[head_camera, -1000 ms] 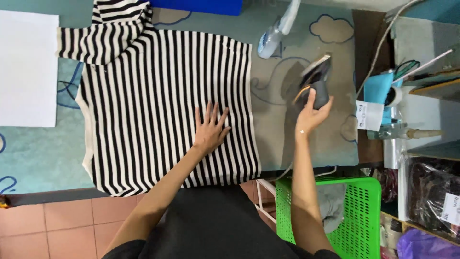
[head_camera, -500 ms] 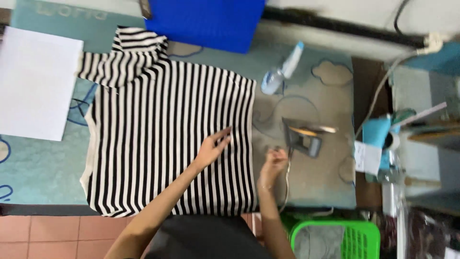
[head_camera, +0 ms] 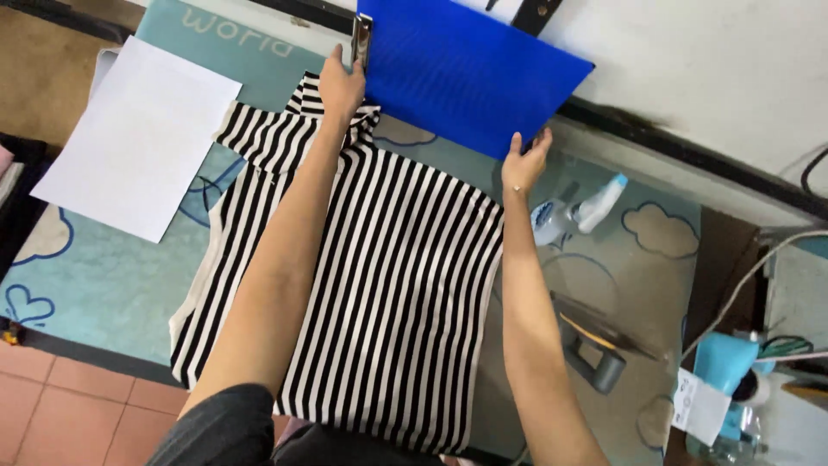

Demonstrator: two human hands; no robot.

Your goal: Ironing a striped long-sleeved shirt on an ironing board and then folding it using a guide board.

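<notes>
Here both hands at far edge: left hand (head_camera: 342,84) and right hand (head_camera: 526,160) each pinch blue board (head_camera: 470,65), one per corner, keeping it level above striped shirt (head_camera: 379,285) flat on surface (head_camera: 103,285); iron (head_camera: 595,345) parked right.

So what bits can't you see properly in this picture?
Head view only:
- Middle of the striped shirt: covered by the left arm.
- Blue board: its top runs off the frame edge, and both the left hand and right hand touch it.
- Iron: dark, its shape unclear.
- Spray bottle: contents too small to tell.
</notes>
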